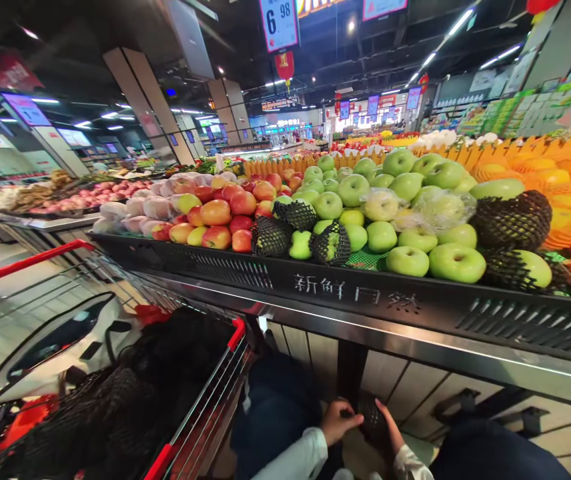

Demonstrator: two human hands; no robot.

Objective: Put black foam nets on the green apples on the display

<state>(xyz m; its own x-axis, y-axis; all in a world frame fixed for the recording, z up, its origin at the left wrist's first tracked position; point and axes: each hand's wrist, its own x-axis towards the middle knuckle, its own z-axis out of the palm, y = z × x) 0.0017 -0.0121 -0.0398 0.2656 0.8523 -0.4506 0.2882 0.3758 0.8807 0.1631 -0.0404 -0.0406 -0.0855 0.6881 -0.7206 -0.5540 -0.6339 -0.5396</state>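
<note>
My left hand (340, 421) and my right hand (390, 427) are low in front of the fruit stand, between my knees. Together they hold a black foam net sleeve (373, 419); its inside is too dark to show whether a fruit is in it. The left thumb and fingers pinch its near edge, and the right fingers lie along its other side. Above them, green apples (458, 263) are heaped on the stand. Some wear black foam nets (513, 220), and a few are in clear wrap (445, 208).
A shopping cart (238, 333) on the left holds a large pile of black foam nets (135, 393) and a pale bag (83, 333). Red apples (240, 203) and oranges in orange nets (568, 213) flank the green ones. The stand's black front rail (275, 280) runs above my hands.
</note>
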